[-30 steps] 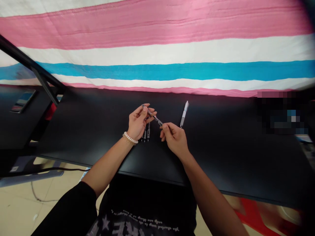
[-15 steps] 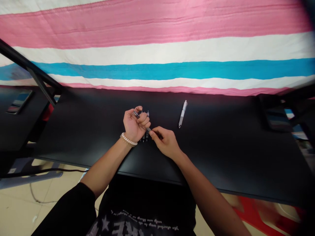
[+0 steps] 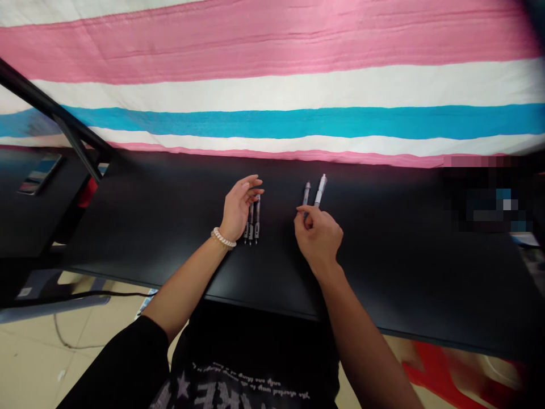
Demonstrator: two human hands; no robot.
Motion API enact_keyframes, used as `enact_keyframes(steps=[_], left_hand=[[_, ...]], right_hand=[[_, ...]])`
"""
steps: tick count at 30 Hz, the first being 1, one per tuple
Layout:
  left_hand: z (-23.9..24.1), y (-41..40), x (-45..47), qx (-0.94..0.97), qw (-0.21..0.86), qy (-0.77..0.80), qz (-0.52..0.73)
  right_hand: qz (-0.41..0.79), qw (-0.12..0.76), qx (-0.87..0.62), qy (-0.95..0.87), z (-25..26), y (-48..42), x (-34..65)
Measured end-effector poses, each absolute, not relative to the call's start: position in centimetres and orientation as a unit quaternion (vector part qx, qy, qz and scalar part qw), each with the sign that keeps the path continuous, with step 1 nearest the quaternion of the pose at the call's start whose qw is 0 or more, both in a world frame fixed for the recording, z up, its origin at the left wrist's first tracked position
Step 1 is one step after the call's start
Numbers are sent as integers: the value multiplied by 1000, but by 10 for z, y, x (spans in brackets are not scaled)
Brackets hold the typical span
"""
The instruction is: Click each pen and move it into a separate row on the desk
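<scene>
Closest in view is a black printed T-shirt (image 3: 251, 380). Above it, the left hand (image 3: 238, 207), with a white beaded bracelet (image 3: 223, 238) at the wrist, is open, its fingers (image 3: 251, 186) loosely spread and holding nothing, just above three dark pens (image 3: 252, 222) lying side by side on the black bench (image 3: 383, 261). The right hand (image 3: 318, 236) has its fingers (image 3: 303, 212) curled at the lower end of a slim dark pen (image 3: 306, 194); whether they grip it, I cannot tell. A white pen (image 3: 319, 190) lies just beside it. Beyond hangs a pink, white and blue striped cloth (image 3: 272, 122).
</scene>
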State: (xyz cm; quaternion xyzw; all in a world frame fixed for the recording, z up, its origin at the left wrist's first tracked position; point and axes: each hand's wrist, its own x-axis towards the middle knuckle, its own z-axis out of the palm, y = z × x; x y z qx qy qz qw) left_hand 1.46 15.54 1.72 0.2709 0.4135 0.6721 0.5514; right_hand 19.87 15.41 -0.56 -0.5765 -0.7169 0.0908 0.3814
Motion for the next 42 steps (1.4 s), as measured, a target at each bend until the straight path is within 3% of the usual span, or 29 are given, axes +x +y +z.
enact_keyframes(steps=[4,7,10,17,21,26,30,36,42], left_hand=[[16,158,10,250,529,421,693],[16,159,11,263,497,424,710],[15,158,13,284,480,433,708],[11,158,16,292,483,452,691],[7,158,16,322,458,489,669],[4,156,17,352,432,482,676],[11,155,19,296,509,456,667],[21,151,20,278,552,418,666],[19,150,21,267,528,442,674]], right_hand=[[48,359,-573,-735,-8,157,201],[132,357,-479,-791,-4,150,193],[211,295,-354,-862,-1,140,181],[168,214,-331,-903,-6,134,171],[208,246,-414,-852,-7,137,175],[395,389,-462,-692,-4,139,180],[503,381,-414,-656,-3,138,178],[526,327,-406,-672,1,139,177],[481,374,-430,-666,6,137,178]])
